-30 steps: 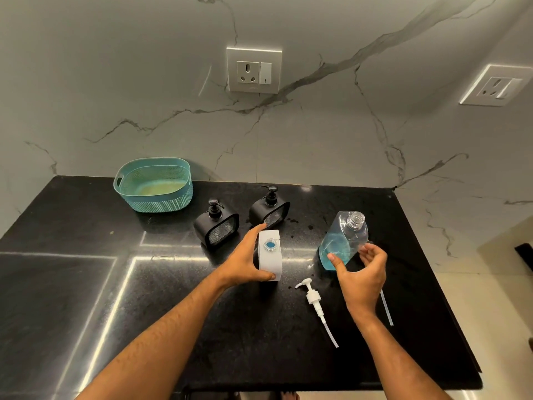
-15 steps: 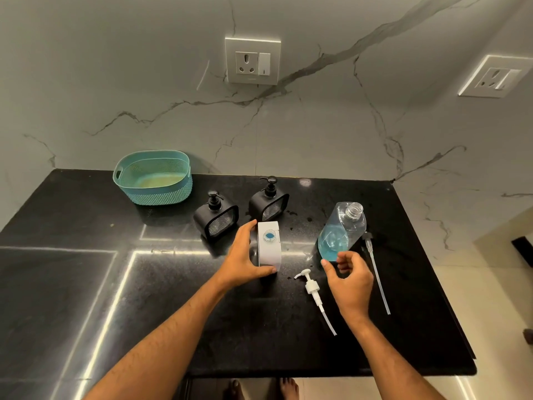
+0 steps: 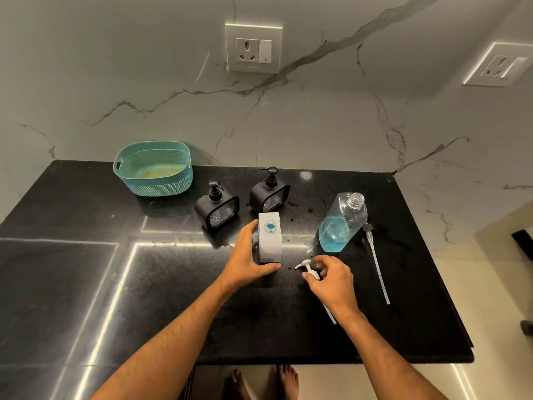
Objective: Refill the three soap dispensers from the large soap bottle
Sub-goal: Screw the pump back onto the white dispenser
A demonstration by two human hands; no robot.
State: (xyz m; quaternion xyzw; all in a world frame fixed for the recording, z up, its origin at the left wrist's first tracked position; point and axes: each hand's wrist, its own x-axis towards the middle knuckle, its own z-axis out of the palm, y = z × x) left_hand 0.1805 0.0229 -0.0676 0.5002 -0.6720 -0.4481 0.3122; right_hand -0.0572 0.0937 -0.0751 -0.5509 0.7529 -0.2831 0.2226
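Left hand (image 3: 248,255) grips white dispenser (image 3: 270,238) (uncapped, apparently blue inside); right hand (image 3: 331,280) pinches pump (image 3: 308,269).

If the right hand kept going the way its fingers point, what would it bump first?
Probably the white dispenser. The right hand, pinching the white pump, points up-left toward it, though depth is unclear.

Black stone counter (image 3: 86,284) in a corner of white veined marble walls (image 3: 115,82), two wall sockets (image 3: 253,48)
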